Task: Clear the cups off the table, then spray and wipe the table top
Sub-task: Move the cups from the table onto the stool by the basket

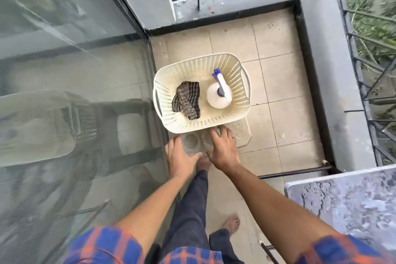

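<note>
My left hand (181, 156) grips a clear glass cup (191, 142), fingers curled round its side. My right hand (222, 148) holds another clear cup (206, 141) from above, with a further glass rim showing past its fingertips. Both hands are low, just in front of a cream plastic basket (201, 126) on the tiled floor. Inside the basket lie a striped brown cloth (186, 98) and an upright white spray bottle (219, 94) with a blue nozzle. A corner of the grey marbled table top (347, 203) shows at the lower right.
A glass sliding door (75, 92) runs along the left, reflecting a chair. A grey balcony wall (327, 70) with metal railing closes the right and far sides. My bare feet (231, 224) stand on the beige tiles behind the basket.
</note>
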Available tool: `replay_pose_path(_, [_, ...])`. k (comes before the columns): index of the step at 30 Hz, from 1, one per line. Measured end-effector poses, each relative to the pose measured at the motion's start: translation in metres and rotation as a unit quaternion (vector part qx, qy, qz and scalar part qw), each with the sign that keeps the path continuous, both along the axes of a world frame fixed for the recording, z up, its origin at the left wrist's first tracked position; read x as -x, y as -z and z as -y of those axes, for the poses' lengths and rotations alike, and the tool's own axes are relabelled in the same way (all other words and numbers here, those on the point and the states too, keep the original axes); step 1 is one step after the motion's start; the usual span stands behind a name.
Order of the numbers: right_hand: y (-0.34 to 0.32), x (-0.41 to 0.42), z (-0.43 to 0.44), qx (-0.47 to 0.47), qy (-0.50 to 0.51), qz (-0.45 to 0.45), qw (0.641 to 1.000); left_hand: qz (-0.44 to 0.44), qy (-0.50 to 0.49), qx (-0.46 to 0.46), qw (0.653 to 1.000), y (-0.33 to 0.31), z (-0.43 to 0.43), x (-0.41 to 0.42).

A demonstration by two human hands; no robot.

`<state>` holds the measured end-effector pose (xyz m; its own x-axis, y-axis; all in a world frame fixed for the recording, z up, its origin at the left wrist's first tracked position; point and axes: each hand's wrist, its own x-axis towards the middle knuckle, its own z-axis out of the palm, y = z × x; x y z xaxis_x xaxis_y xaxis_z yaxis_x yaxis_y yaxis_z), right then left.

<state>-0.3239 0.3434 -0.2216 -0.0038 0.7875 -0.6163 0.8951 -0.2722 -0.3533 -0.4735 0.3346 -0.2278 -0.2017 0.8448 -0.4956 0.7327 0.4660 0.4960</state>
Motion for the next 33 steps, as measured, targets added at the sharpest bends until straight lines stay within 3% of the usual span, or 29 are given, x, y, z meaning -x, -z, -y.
replay_pose_path(4, [0.002, -0.004, 0.005, 0.002, 0.031, -0.065, 0.997, 0.031, -0.039, 0.007, 0.999, -0.002, 0.005, 0.004])
replay_pose_path(6, [0.002, -0.009, 0.015, -0.014, 0.100, -0.091, 0.991, 0.042, -0.059, 0.021, 0.997, -0.005, 0.008, 0.003])
replay_pose_path(10, [0.002, -0.014, 0.027, 0.004, 0.300, -0.167, 0.939, 0.055, -0.091, 0.055, 0.993, -0.005, 0.008, 0.006])
replay_pose_path(17, [-0.002, -0.018, 0.022, 0.100, 0.415, -0.295, 0.855, 0.079, -0.115, 0.114, 0.984, -0.005, -0.003, 0.009])
replay_pose_path(20, [-0.011, -0.030, 0.021, 0.106, 0.395, -0.293, 0.864, 0.084, -0.101, 0.113, 0.985, -0.010, -0.003, 0.015])
replay_pose_path(25, [-0.041, -0.057, 0.026, 0.107, 0.370, -0.298, 0.873, 0.066, -0.093, 0.030, 0.993, -0.051, -0.003, 0.007])
replay_pose_path(29, [-0.084, -0.082, 0.044, 0.044, 0.355, -0.280, 0.891, 0.103, -0.054, 0.008, 0.993, -0.086, -0.005, -0.010])
replay_pose_path(33, [-0.131, -0.115, 0.083, -0.039, 0.386, -0.233, 0.892, 0.184, 0.057, -0.008, 0.981, -0.113, -0.008, -0.050])
